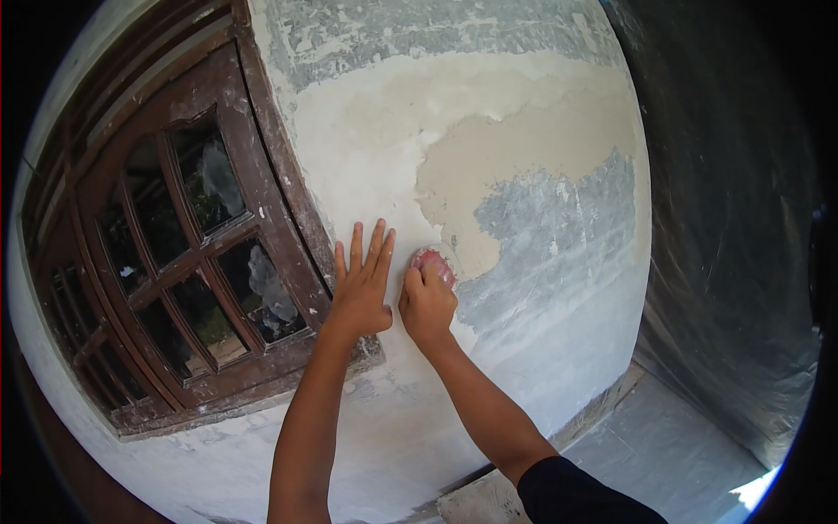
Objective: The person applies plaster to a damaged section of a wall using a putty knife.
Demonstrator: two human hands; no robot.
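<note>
My left hand (362, 293) lies flat against the wall (349, 419), its fingers stretched upward beside the window frame. Just to its right, my right hand (428, 307) is closed round a red putty spreader (439, 262) smeared with white, held against the wall. The spreader is partly hidden by my fingers. It sits at the lower left edge of a damp-looking beige putty patch (532, 131). Paler, smoother coating surrounds the patch above and to the left. Bare grey wall (559, 236) shows to the right of the spreader.
A brown wooden window (166, 236) with glass panes, spattered with white, takes up the left side; its frame ends near my left hand. Dark plastic sheeting (724, 218) hangs on the right. Grey floor (655, 445) lies below it. Rough grey wall shows at the top.
</note>
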